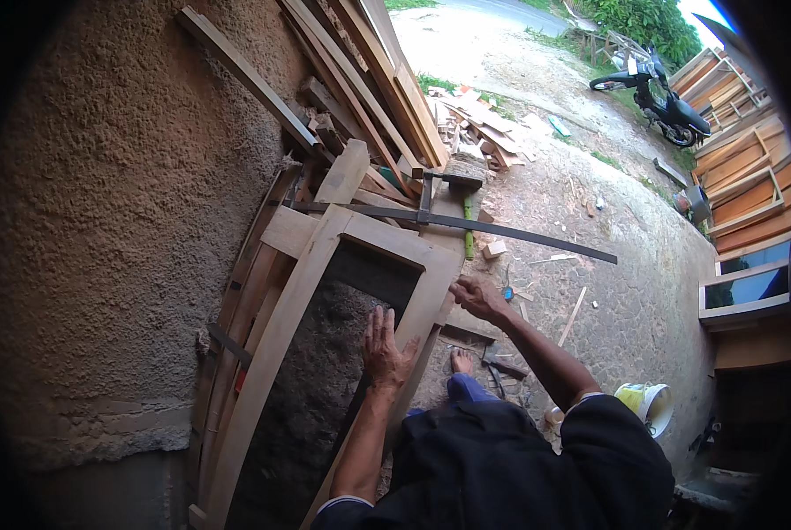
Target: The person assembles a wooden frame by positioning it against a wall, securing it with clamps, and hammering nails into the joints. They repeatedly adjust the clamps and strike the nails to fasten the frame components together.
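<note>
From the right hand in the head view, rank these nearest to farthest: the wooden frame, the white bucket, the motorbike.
From the right hand:
1. Wooden frame, touching it, just left.
2. White bucket, on the ground, lower right.
3. Motorbike, far off, upper right.

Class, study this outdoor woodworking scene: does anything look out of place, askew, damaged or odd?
Two things stand out. Pale wood offcuts lie scattered over the gravel ground rather than stacked. The long dark metal bar clamp crosses the pale wooden frame and juts far past its right side. The left hand lies flat on the frame; the right hand touches its edge.
</note>
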A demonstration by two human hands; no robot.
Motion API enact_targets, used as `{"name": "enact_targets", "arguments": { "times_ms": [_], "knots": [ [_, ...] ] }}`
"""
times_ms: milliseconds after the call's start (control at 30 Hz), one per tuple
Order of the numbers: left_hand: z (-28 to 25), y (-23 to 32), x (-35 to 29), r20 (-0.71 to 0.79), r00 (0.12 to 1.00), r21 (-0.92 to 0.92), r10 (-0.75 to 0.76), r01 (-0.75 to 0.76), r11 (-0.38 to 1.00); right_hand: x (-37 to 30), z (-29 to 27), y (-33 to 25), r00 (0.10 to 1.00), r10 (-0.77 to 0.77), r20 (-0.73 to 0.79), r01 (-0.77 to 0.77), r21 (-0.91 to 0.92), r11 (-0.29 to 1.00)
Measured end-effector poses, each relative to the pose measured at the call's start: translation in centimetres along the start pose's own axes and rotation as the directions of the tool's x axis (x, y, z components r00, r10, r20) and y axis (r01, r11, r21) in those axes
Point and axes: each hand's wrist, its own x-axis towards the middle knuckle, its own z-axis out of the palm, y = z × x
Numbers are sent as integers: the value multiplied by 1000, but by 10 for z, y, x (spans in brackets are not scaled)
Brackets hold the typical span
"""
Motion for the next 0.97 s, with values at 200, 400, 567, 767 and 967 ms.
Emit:
{"name": "enact_targets", "arguments": {
  "times_ms": [200,400,567,767,967],
  "knots": [
    [58,72,72,-93,994,72,57,-51,996,132,-84,78,947,4,-321,-100,-283,954],
    [134,137,105,637,727,-715,-256,682,156,197,-102,125,966,186,-182,-223,-211,952],
    [235,179,160,794,598,-558,-109,645,-523,219,-83,107,939,211,-271,-274,-223,936],
    [312,180,203,749,652,-508,-120,448,-735,225,-84,112,960,231,-157,-257,-168,952],
    [337,182,196,769,577,-600,-274,506,-620,238,-97,126,971,211,-113,-229,-181,957]
  ]
}}
